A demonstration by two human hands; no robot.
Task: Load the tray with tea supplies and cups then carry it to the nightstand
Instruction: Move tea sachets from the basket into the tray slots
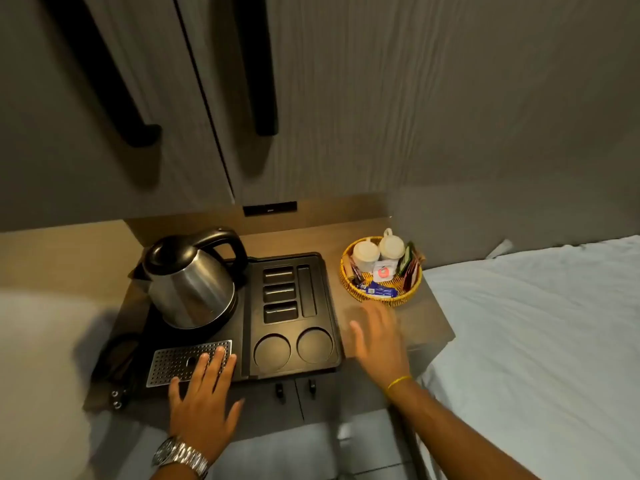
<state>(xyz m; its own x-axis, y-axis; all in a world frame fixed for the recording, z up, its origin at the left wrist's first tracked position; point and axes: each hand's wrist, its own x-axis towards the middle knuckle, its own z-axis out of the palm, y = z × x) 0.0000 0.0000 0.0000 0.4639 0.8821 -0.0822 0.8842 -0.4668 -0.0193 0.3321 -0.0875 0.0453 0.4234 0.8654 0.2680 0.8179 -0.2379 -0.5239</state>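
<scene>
A black plastic tray (327, 299) lies on the wooden counter (426, 320), with several bare slots and two round cup recesses. A steel kettle (188, 287) stands on its left half, behind a perforated metal drip plate (173, 360). To the right sits a yellow wicker basket (349, 284) holding two upturned white cups (365, 254) and tea and sugar sachets (381, 291). My left hand (204, 407) lies flat, fingers spread, on the tray's front left edge over the drip plate. My right hand (379, 341) hovers open just right of the tray, in front of the basket.
Tall cabinet doors with long black handles (256, 64) rise behind the counter. A bed with a pale sheet (536, 341) adjoins the counter on the right. A black power cord and plug (116, 375) lie left of the tray. Cabinet doors with small knobs sit below the counter.
</scene>
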